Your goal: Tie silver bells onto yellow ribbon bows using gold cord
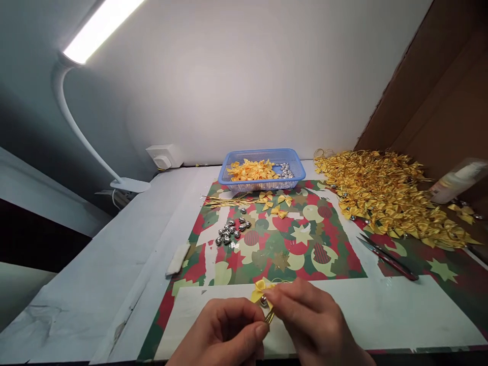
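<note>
Low in the head view, my left hand (pixel 229 328) pinches the ends of a thin gold cord (pixel 270 317) between thumb and forefinger. Just beside it, my right hand (pixel 312 317) is closed, its fingertips on a yellow ribbon bow (pixel 259 288) and the cord; the right thumb is hidden. A small silver bell (pixel 264 302) sits at the middle of this bow. Part of the cord loops out behind the right fingers. Both hands are over a white sheet (pixel 385 310) at the front of the table.
Ahead, loose silver bells (pixel 226 231), gold cords (pixel 224 202) and several bows (pixel 280 212) lie on a patterned sheet (pixel 263 262). Behind stands a blue basket (pixel 261 186) of bows and bells. Rightward are scissors (pixel 389 258), a bow heap (pixel 381 193) and a bottle (pixel 455 183). A lamp (pixel 82 137) stands left.
</note>
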### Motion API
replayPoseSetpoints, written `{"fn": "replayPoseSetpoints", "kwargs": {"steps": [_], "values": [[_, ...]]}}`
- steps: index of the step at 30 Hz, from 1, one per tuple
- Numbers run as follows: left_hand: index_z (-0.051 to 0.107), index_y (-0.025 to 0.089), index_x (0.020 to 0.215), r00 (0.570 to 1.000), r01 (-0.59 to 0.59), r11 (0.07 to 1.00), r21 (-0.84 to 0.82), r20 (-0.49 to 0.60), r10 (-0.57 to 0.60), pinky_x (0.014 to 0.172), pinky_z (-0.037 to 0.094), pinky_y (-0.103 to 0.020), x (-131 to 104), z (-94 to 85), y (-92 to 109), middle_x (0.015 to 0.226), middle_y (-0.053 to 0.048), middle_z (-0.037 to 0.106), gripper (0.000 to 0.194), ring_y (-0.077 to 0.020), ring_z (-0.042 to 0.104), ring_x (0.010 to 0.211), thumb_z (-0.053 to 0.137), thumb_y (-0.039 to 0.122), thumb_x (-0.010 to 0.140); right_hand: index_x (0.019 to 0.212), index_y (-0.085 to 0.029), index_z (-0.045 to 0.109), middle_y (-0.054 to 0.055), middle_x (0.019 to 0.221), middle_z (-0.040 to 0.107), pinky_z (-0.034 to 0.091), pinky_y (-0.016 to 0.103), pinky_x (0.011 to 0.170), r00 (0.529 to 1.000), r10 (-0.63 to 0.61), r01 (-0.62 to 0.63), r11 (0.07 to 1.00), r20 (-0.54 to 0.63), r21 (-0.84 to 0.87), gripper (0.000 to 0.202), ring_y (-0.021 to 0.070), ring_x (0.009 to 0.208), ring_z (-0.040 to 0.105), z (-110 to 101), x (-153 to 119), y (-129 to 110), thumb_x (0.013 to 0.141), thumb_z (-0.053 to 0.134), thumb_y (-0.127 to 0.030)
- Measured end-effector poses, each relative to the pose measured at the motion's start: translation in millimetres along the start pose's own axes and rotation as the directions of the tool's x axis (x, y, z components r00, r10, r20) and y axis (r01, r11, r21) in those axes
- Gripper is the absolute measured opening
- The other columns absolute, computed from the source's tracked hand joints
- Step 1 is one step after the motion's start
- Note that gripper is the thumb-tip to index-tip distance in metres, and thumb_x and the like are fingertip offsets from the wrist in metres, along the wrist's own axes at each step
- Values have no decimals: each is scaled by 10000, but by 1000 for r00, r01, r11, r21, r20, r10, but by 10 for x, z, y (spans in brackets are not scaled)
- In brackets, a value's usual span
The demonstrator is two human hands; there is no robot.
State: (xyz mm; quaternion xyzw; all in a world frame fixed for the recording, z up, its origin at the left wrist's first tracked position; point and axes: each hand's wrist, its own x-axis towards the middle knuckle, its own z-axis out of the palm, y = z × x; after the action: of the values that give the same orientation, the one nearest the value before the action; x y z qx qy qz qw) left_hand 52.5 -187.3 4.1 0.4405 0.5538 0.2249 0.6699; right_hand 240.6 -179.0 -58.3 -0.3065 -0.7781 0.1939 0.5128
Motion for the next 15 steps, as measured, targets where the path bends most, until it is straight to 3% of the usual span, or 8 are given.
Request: {"fn": "replayPoseSetpoints", "kwargs": {"steps": [2, 4, 7, 10, 15], "values": [[676, 150, 725, 1000, 2, 999, 45, -4, -2, 452, 378, -198, -19, -8, 25, 533, 40, 571, 311, -97, 480, 447, 729, 453, 775, 1322, -259, 577, 64, 1152, 708, 581, 242, 801, 968, 234, -245, 957, 89, 152, 403, 163, 950, 694, -61, -22, -11, 946, 542, -119], [665, 153, 746, 1000, 2, 996, 94, 10, -3, 473, 395, -210, -37, -6, 50, 545, 42, 561, 257, -109, 483, 469, 689, 403, 801, 1302, -299, 585, 37, 1177, 692, 563, 221, 829, 924, 343, -375, 900, 170, 221, 383, 151, 975, 687, -114, -22, -30, 947, 545, -158], [662, 153, 755, 1000, -23, 981, 194, 20, 19, 505, 404, -226, -52, 23, 87, 567, 40, 538, 218, -127, 490, 508, 621, 355, 826, 1128, -260, 659, 28, 981, 702, 529, 225, 712, 893, 363, -433, 855, 267, 286, 216, 152, 828, 665, -150, 20, -69, 964, 518, -263], [684, 149, 756, 998, -63, 942, 331, 14, 62, 519, 401, -237, -56, 61, 123, 587, 31, 528, 228, -139, 498, 535, 557, 316, 847, 919, -219, 658, 4, 771, 626, 439, 231, 593, 872, 372, -465, 833, 318, 299, 176, 139, 675, 581, -141, 66, -96, 960, 514, -310], [683, 139, 781, 994, -104, 850, 516, 66, 82, 509, 383, -237, -73, 81, 170, 596, 28, 531, 235, -140, 500, 536, 475, 226, 849, 857, -195, 659, 9, 737, 600, 417, 230, 618, 899, 312, -408, 852, 308, 328, 166, 138, 685, 554, -111, 70, -77, 946, 533, -257]]}}
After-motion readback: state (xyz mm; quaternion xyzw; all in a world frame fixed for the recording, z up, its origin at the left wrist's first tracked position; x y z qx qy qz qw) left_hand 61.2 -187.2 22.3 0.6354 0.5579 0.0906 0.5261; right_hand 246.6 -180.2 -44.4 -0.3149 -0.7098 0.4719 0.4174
